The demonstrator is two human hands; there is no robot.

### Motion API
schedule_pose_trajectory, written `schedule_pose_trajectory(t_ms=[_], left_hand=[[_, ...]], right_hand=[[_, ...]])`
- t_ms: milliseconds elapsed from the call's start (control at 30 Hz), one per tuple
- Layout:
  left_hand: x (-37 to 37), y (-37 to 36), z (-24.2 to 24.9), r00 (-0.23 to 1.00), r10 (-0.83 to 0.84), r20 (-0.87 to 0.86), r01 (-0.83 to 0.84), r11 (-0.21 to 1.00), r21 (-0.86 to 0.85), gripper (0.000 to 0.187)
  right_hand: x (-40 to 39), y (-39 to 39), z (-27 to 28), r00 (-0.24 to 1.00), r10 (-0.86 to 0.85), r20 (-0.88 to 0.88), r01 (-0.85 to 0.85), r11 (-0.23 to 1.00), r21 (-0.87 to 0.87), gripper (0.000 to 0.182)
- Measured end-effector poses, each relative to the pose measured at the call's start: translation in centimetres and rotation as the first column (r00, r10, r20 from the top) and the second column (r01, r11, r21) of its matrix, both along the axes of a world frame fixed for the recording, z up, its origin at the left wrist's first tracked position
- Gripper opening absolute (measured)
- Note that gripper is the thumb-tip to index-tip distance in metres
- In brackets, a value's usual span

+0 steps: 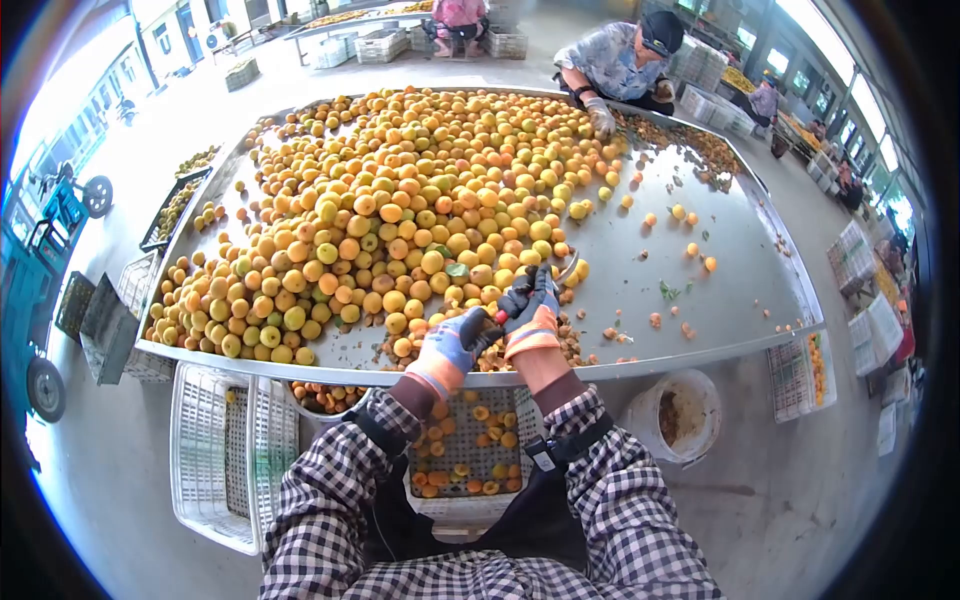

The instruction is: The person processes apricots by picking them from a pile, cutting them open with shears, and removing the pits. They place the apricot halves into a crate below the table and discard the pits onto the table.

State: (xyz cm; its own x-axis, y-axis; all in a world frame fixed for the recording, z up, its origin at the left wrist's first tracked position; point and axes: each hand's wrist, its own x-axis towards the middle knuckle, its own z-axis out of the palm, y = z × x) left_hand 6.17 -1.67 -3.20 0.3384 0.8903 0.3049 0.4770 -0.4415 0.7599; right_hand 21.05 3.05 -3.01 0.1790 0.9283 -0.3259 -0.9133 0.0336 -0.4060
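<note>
Both my hands wear grey-and-orange gloves with dark fingers and meet above the near edge of a metal table. My right hand is closed round a small curved-blade knife, its blade pointing up and away; a bit of red shows near the grip. My left hand is closed close beside it, its fingers curled; whatever they hold is hidden. A large heap of apricots spreads over the table beyond and left of my hands. Brownish apricot scraps lie right under them.
Below the table edge, a crate holds apricot pieces. A white crate and a bucket of apricot pieces stand left, a white bucket right. Across the table, a gloved co-worker leans over scraps.
</note>
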Motion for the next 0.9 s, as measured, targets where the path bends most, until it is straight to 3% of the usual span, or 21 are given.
schedule_pose_trajectory(t_ms=[33,67,100,167,200,233,333,367,433,467,500,567,600,633,700,733,767,800,833,867,900], left_hand=[[0.1,-0.1,1.0,0.991,0.091,-0.095,-0.088,0.996,0.032,0.034],[-0.1,0.1,2.4,0.951,0.088,-0.298,-0.118,0.99,-0.084,0.039],[-0.6,0.5,1.8,0.947,0.119,-0.299,-0.169,0.975,-0.147,0.043],[-1.4,1.6,0.6,0.918,0.202,-0.341,-0.263,0.954,-0.143,0.043],[-1.9,1.7,0.7,0.928,0.23,-0.293,-0.288,0.942,-0.172,0.037],[-2.7,2.5,-0.9,0.968,0.205,-0.144,-0.225,0.964,-0.138,0.022],[-3.8,2.4,-1.3,0.963,0.064,0.261,0.004,0.968,-0.252,0.011],[-4.0,1.9,-0.7,0.963,0.065,0.263,0.004,0.967,-0.254,0.011],[-4.6,0.8,1.0,0.934,0.104,0.342,0.154,0.747,-0.647,0.01],[-4.8,0.1,1.5,0.863,0.147,0.483,0.258,0.692,-0.674,0.009],[-4.7,-0.3,1.2,0.863,0.153,0.482,0.256,0.691,-0.677,0.009],[-4.5,-0.7,0.4,0.919,0.098,0.382,0.131,0.838,-0.529,0.009],[-4.5,-0.2,-0.8,0.872,0.126,0.473,0.148,0.853,-0.501,0.01],[-4.6,0.1,-0.9,0.868,0.214,0.447,0.104,0.803,-0.586,0.009],[-5.0,0.9,-0.1,0.762,0.35,0.545,0.169,0.705,-0.689,0.012],[-5.4,1.1,0.0,0.801,0.312,0.511,0.157,0.714,-0.683,0.012],[-5.4,1.1,0.2,0.798,0.309,0.517,0.164,0.714,-0.681,0.012],[-5.3,1.0,0.3,0.795,0.298,0.527,0.167,0.728,-0.665,0.013],[-5.2,0.9,0.4,0.792,0.289,0.538,0.17,0.742,-0.649,0.014],[-5.3,0.9,0.7,0.825,0.231,0.517,0.176,0.763,-0.622,0.02],[-5.3,0.7,0.8,0.822,0.233,0.52,0.176,0.763,-0.622,0.02]], right_hand=[[0.4,0.0,0.7,1.0,0.01,0.004,-0.011,0.994,0.104,0.021],[0.7,0.0,1.6,0.998,-0.056,0.043,0.05,0.991,0.125,0.02],[1.0,-0.4,3.2,0.997,-0.065,0.045,0.059,0.99,0.125,0.02],[1.4,-1.2,4.8,0.916,-0.202,0.347,0.13,0.967,0.218,0.016],[1.9,-0.8,4.3,0.915,-0.232,0.329,0.138,0.948,0.286,0.012],[2.0,-0.6,3.9,0.914,-0.239,0.327,0.146,0.948,0.284,0.012],[2.3,-0.1,2.6,0.863,-0.207,0.46,0.123,0.971,0.206,0.01],[2.4,-0.1,2.1,0.862,-0.206,0.463,0.122,0.971,0.205,0.01],[2.1,-0.4,2.1,0.866,-0.146,0.478,0.037,0.973,0.228,0.01],[2.2,0.3,1.1,0.849,-0.171,0.5,0.098,0.981,0.168,0.01],[2.2,0.4,1.1,0.85,-0.165,0.5,0.094,0.982,0.164,0.01],[2.4,0.4,1.2,0.82,-0.105,0.562,0.02,0.988,0.155,0.01],[3.0,1.0,0.3,0.785,-0.072,0.615,-0.002,0.993,0.119,0.009],[3.2,1.4,-0.1,0.784,-0.069,0.618,-0.004,0.993,0.115,0.009],[3.8,2.4,-1.3,0.485,0.064,0.872,-0.129,0.992,-0.001,0.012],[4.9,5.0,-6.7,0.236,-0.154,0.959,-0.034,0.985,0.166,0.025],[4.8,4.3,-5.1,0.229,-0.156,0.961,-0.032,0.985,0.167,0.025],[4.6,2.8,-2.3,-0.176,-0.026,0.984,-0.011,1.0,0.024,0.031],[4.5,2.0,-0.6,-0.545,0.119,0.83,0.065,0.993,-0.1,0.037],[4.9,2.2,-0.4,-0.553,0.25,0.795,0.036,0.96,-0.277,0.045],[4.6,2.3,-0.3,-0.557,0.249,0.793,0.035,0.96,-0.277,0.045]])
